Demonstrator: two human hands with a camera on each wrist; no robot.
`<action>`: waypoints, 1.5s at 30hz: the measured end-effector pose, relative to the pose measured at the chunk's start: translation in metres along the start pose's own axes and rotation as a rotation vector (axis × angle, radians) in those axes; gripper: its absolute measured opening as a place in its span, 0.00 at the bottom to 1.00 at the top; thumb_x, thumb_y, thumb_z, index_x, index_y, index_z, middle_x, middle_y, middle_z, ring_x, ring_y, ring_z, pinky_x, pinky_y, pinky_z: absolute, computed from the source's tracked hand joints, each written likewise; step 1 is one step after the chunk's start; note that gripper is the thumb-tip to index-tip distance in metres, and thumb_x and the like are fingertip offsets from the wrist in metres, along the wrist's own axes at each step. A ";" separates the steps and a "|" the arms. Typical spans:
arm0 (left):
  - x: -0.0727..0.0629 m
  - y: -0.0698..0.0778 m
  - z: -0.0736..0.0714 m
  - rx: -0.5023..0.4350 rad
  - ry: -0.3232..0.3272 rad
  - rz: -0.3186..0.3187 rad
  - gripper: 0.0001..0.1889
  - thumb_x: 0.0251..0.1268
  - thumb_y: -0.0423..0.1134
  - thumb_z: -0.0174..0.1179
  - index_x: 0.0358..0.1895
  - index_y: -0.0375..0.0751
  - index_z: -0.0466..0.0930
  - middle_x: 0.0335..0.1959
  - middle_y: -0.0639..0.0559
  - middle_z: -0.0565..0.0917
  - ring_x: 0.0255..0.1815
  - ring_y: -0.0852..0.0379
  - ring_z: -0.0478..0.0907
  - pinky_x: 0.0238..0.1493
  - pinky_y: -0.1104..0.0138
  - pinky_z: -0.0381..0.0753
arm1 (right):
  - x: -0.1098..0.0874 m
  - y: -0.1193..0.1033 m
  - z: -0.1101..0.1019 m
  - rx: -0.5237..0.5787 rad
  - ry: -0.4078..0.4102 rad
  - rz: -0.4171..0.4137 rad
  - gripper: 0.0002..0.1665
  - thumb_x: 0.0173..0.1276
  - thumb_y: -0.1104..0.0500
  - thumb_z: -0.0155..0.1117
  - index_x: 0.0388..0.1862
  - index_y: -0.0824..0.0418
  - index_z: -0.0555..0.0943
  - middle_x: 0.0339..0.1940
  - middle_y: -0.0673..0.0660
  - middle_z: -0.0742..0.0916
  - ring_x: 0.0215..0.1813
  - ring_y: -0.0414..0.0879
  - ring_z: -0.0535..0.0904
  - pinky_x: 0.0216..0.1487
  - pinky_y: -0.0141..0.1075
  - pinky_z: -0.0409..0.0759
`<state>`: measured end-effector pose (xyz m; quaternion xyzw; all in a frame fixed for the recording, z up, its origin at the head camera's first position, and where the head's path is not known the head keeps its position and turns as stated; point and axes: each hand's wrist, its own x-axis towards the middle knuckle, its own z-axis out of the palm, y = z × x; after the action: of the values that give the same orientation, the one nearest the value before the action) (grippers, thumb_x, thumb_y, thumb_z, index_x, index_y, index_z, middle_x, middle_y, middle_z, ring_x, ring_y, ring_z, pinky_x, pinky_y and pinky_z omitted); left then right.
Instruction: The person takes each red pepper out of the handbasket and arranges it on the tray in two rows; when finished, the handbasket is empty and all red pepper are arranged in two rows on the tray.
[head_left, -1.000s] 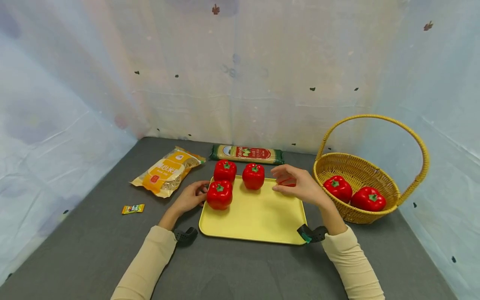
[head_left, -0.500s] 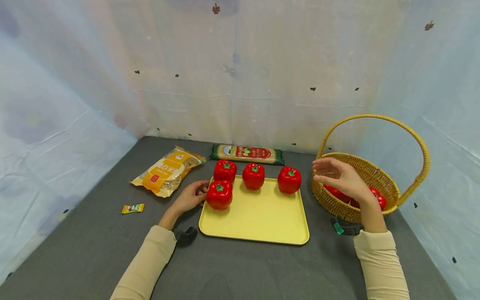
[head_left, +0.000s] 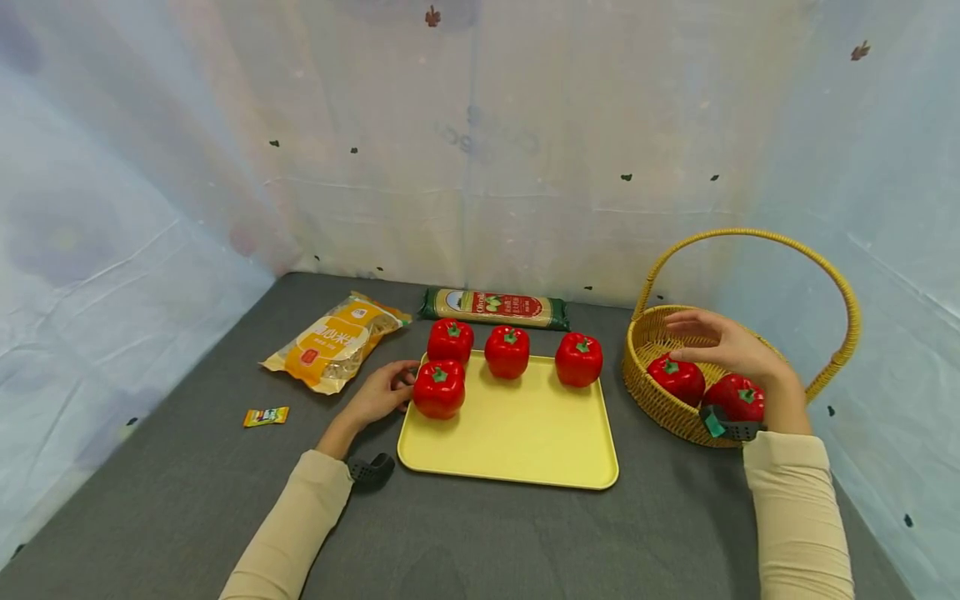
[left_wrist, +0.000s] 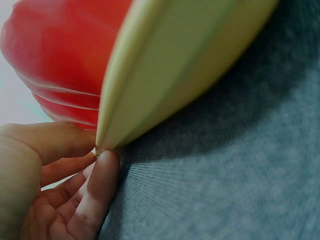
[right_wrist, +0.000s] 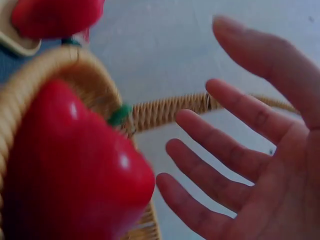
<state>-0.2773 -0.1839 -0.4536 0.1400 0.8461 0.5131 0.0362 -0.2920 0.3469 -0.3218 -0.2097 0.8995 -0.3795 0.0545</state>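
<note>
Head view: 4 red peppers [head_left: 507, 353] stand at 10 to 2 o'clock on the yellow tray [head_left: 517, 442]; at 3 o'clock from it on the worktop [head_left: 525, 542], the wicker basket [head_left: 666, 419] holds 2 more. The left hand [head_left: 380, 395] is at the tray's 9 o'clock, the right hand [head_left: 735, 346] over the basket.

Left wrist view: the fingers [left_wrist: 60, 142] pinch the tray's rim, unclear from the head.

Right wrist view: spread, released fingers [right_wrist: 220, 140] at 3 o'clock from 1 basket pepper [right_wrist: 80, 165]; I cannot tell whether they touch it.
</note>
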 end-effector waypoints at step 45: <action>-0.016 0.035 -0.002 0.016 -0.012 0.021 0.23 0.63 0.26 0.54 0.61 0.23 0.65 0.40 0.36 0.75 0.33 0.47 0.76 0.29 0.60 0.82 | 0.015 0.040 -0.012 0.041 -0.389 0.255 0.46 0.60 0.56 0.67 0.70 0.70 0.54 0.65 0.75 0.63 0.65 0.68 0.60 0.55 0.49 0.74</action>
<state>-0.2555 -0.1748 -0.4230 0.1521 0.8483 0.5059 0.0351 -0.3222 0.3733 -0.3410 -0.1626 0.8833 -0.3401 0.2787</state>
